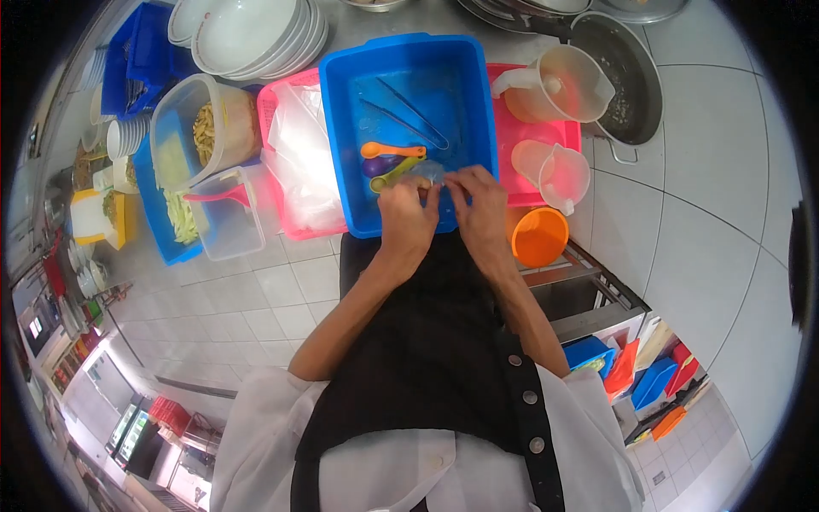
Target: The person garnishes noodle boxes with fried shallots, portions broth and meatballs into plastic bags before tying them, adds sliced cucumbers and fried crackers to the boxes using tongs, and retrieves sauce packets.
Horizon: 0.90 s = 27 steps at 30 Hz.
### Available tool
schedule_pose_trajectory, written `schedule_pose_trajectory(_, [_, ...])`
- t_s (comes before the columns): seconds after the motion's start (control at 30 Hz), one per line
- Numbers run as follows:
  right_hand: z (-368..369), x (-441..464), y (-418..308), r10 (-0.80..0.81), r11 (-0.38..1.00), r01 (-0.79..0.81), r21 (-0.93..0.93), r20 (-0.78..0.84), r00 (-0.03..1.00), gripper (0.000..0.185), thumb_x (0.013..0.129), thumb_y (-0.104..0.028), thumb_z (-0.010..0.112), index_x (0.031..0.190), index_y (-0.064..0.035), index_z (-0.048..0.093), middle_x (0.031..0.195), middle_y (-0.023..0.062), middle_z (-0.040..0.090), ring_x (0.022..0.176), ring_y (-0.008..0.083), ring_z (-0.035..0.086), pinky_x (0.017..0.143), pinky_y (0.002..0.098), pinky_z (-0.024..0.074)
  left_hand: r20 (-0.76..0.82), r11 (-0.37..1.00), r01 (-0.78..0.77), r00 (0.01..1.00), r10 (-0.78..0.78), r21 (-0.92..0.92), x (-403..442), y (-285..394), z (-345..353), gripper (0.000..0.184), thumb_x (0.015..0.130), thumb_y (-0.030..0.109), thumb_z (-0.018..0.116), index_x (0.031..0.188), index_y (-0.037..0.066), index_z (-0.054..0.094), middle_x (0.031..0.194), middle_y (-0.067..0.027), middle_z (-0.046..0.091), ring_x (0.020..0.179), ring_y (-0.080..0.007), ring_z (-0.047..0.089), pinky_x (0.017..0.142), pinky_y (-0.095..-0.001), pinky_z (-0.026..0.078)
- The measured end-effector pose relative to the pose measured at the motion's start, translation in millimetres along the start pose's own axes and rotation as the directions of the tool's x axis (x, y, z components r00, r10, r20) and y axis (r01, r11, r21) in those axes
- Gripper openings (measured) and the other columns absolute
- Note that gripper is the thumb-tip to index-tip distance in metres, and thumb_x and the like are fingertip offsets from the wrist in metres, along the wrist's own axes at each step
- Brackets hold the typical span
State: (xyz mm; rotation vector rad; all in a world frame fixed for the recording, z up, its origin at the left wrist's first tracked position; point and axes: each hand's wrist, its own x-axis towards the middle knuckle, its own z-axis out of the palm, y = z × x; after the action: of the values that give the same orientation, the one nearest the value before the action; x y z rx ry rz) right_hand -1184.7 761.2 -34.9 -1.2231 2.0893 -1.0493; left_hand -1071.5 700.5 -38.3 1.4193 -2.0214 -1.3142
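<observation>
Both hands meet over the near edge of a blue plastic tub [469, 94]. My left hand [407, 213] is closed, with its fingertips pinching a small clear plastic bag [429, 172]. On the other side of the bag, my right hand [479, 203] pinches it too, thumb against fingers. The fingers partly cover the bag, so its contents cannot be made out. Inside the tub, close to my left hand, lie orange, purple and green measuring spoons [392, 151]. Metal tongs [405, 115] rest behind them on the tub's floor.
Left of the tub are a pink tray with white plastic bags [303, 154], a food container [205, 132] and stacked white bowls [256, 38]. Measuring jugs [559, 85] stand to the right, beside a pan [627, 77]. An orange container [540, 237] sits near the counter edge.
</observation>
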Motion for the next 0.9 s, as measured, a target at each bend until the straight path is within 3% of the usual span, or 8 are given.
schedule_pose_trajectory(0.13, [15,21,3,-0.119,0.986,0.124,0.109,-0.048,0.992,0.013,0.082,0.002,0.064,0.094,0.0038,0.068,0.083,0.0156,0.064,0.074,0.026,0.064,0.065,0.0335,0.0496,-0.177,0.985,-0.139,0.972,0.155,0.102,8,-8,2,0.009,0.078,0.003,0.067,0.077,-0.005,0.063,0.073,-0.0189,0.063,0.065,-0.0354,0.06,0.059,-0.0402,0.046])
schedule_pose_trajectory(0.27, [27,36,13,0.063,0.879,-0.091,0.468,0.075,0.995,0.013,0.082,-0.002,0.067,0.094,0.0022,0.069,0.085,0.0123,0.067,0.07,0.0193,0.062,0.065,0.0299,0.0491,-0.196,0.968,-0.232,0.949,0.247,0.096,16,-15,0,0.009,0.078,0.003,0.069,0.076,-0.005,0.064,0.073,-0.0176,0.062,0.063,-0.0323,0.059,0.058,-0.0379,0.045])
schedule_pose_trajectory(0.43, [24,49,26,0.021,0.834,-0.201,0.514,0.335,0.942,0.012,0.083,-0.006,0.068,0.093,-0.0007,0.07,0.089,0.0095,0.07,0.073,0.0156,0.06,0.071,0.0291,0.0484,0.009,0.908,0.152,0.987,-0.161,-0.39,14,-25,-7,0.014,0.081,0.009,0.071,0.082,-0.005,0.068,0.068,-0.0053,0.062,0.059,-0.009,0.049,0.054,-0.0267,0.039])
schedule_pose_trajectory(0.53, [23,50,23,-0.122,0.901,-0.002,0.433,0.258,0.959,0.012,0.084,-0.01,0.069,0.092,-0.0016,0.071,0.088,0.0079,0.07,0.077,0.0155,0.056,0.076,0.0305,0.0461,-0.089,0.904,0.072,0.989,-0.12,-0.422,14,-26,-3,0.014,0.083,0.009,0.07,0.084,-0.005,0.069,0.065,0.0,0.059,0.06,-0.0047,0.045,0.053,-0.0237,0.037])
schedule_pose_trajectory(0.6, [23,49,28,0.004,0.882,-0.16,0.442,0.333,0.943,0.013,0.083,-0.013,0.069,0.091,-0.0026,0.071,0.086,0.0059,0.071,0.078,0.0173,0.053,0.077,0.0318,0.0439,-0.07,0.896,0.105,0.986,-0.149,-0.431,10,-27,-1,0.013,0.083,0.008,0.07,0.084,-0.005,0.069,0.066,0.0,0.06,0.059,-0.0047,0.045,0.052,-0.0234,0.036])
schedule_pose_trajectory(0.77, [23,47,29,0.028,0.953,-0.112,0.283,0.287,0.957,0.013,0.083,-0.013,0.07,0.089,-0.0018,0.071,0.084,0.0074,0.071,0.077,0.0176,0.053,0.073,0.0321,0.0436,-0.06,0.882,0.138,0.981,-0.184,-0.451,9,-29,6,0.01,0.081,0.007,0.07,0.082,-0.004,0.069,0.068,-0.0036,0.062,0.058,-0.0082,0.047,0.053,-0.0257,0.037])
schedule_pose_trajectory(0.83, [24,46,24,0.038,0.965,-0.105,0.24,0.267,0.963,0.013,0.083,-0.012,0.07,0.089,-0.0014,0.071,0.084,0.0081,0.071,0.076,0.0174,0.053,0.073,0.0321,0.0437,-0.163,0.976,-0.009,0.986,-0.027,-0.219,10,-23,3,0.007,0.079,0.004,0.069,0.079,-0.002,0.066,0.07,-0.0077,0.062,0.061,-0.0169,0.052,0.059,-0.0319,0.041])
schedule_pose_trajectory(0.9, [26,45,17,0.25,0.817,-0.365,0.446,0.296,0.922,0.012,0.082,-0.012,0.071,0.089,-0.0019,0.072,0.085,0.009,0.071,0.074,0.0185,0.052,0.074,0.0335,0.044,-0.182,0.986,-0.077,0.982,0.049,-0.148,10,-24,3,0.006,0.078,0.004,0.068,0.078,-0.001,0.064,0.071,-0.0092,0.06,0.065,-0.0218,0.053,0.063,-0.0352,0.041])
